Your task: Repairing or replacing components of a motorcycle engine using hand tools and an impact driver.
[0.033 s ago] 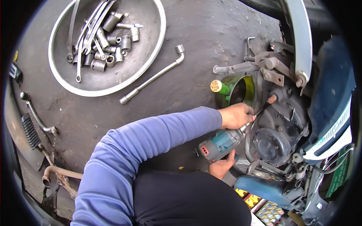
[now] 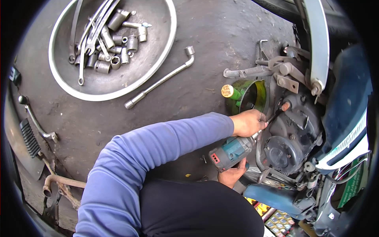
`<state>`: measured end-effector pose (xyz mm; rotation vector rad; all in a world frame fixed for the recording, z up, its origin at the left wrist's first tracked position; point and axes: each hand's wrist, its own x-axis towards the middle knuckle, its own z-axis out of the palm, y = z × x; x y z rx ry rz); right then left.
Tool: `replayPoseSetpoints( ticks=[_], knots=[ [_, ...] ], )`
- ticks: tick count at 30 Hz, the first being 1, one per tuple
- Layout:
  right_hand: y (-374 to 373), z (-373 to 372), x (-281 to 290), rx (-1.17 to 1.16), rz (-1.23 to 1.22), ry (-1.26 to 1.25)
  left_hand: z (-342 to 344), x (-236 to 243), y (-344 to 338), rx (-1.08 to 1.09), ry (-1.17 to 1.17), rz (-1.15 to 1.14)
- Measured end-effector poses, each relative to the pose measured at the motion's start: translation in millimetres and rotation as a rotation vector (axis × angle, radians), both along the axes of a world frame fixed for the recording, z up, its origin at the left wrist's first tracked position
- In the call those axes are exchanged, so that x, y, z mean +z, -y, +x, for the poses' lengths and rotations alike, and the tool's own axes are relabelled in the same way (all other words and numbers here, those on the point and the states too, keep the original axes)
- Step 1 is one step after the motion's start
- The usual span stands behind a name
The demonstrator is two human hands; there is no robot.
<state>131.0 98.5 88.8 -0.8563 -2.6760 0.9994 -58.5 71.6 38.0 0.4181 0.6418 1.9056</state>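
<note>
My left hand [image 2: 248,122], on a blue-sleeved arm, rests against the dark motorcycle engine [image 2: 290,136]. Its fingers are closed around a thin dark tool with an orange end [image 2: 284,106] that points up and to the right. Just below, my right hand [image 2: 232,175] grips the handle of a teal power driver [image 2: 231,152] from underneath. The driver's nose points at the round engine side cover [image 2: 278,152]. Most of my right arm is hidden behind my dark-clothed leg [image 2: 197,209].
A green drain pan [image 2: 257,94] with a wooden-ended green handle lies beside the engine. On the concrete floor are a long L-shaped socket wrench [image 2: 160,83] and a round metal tray [image 2: 75,89] holding several sockets and spanners. A kick lever [image 2: 37,124] lies at the left.
</note>
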Motion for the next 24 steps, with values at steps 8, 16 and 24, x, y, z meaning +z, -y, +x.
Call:
replayPoseSetpoints(
  ticks=[8, 16, 24],
  knots=[
    [10.4, -7.7, 7.2, -0.041, 0.184, 0.118, -8.6, -4.4, 7.1, 0.126, -0.212, -0.122],
    [23.5, 13.5, 7.4, -0.228, -0.257, 0.014, -6.2, 3.3, 8.5, -0.023, -0.294, -0.127],
    [6.6, 26.2, 11.6, -0.279, -0.277, 0.041, 4.4, 3.2, 2.1, 0.002, -0.240, -0.144]
  ],
)
